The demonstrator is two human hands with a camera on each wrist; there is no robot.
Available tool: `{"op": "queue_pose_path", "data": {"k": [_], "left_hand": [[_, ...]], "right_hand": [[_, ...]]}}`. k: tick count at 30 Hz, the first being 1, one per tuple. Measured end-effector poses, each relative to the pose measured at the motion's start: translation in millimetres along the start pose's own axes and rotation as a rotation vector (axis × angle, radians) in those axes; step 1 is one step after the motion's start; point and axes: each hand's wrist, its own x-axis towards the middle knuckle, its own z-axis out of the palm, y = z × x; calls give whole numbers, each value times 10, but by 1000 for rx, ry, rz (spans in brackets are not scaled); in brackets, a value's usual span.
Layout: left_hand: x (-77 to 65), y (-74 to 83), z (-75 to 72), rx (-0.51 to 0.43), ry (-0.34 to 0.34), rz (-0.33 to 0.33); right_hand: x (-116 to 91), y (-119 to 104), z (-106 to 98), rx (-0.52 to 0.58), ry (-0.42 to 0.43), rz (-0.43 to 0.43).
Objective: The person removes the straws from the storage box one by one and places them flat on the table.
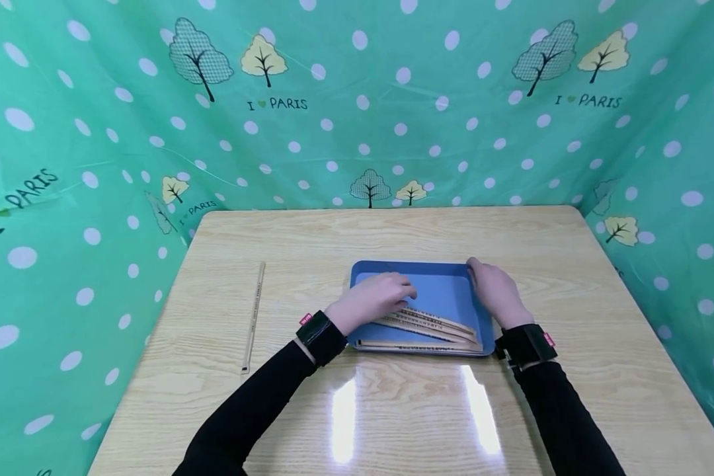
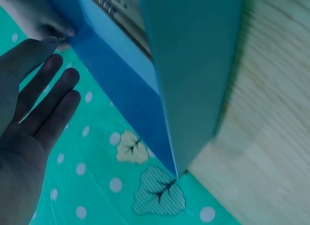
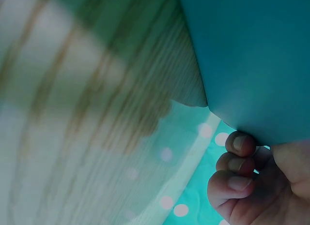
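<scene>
Presumably for steadiness, the tray (image 1: 443, 289) is gripped at its right wall by the right hand (image 1: 498, 295); over printed sticks (image 1: 434, 324) laid inside, the left hand (image 1: 371, 299) is held relaxed, empty; a lone stick (image 1: 254, 317) is set apart on the table (image 1: 309, 238).

blue tray (image 1: 446, 285), white-dotted green cloth (image 1: 309, 132), black sleeves (image 1: 256, 403), pale wood-grained table (image 1: 571, 277)
</scene>
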Motion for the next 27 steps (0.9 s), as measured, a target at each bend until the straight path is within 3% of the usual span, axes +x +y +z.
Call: {"op": "queue_pose_path", "data": {"k": [10, 17, 27], "left_hand": [[266, 50, 80, 19, -108, 23], [403, 4, 209, 9, -181, -13], [473, 48, 270, 119, -187, 65]], "right_hand": [[9, -22, -3, 2, 7, 0], [13, -38, -7, 2, 10, 2], [26, -22, -9, 1, 12, 1]]}}
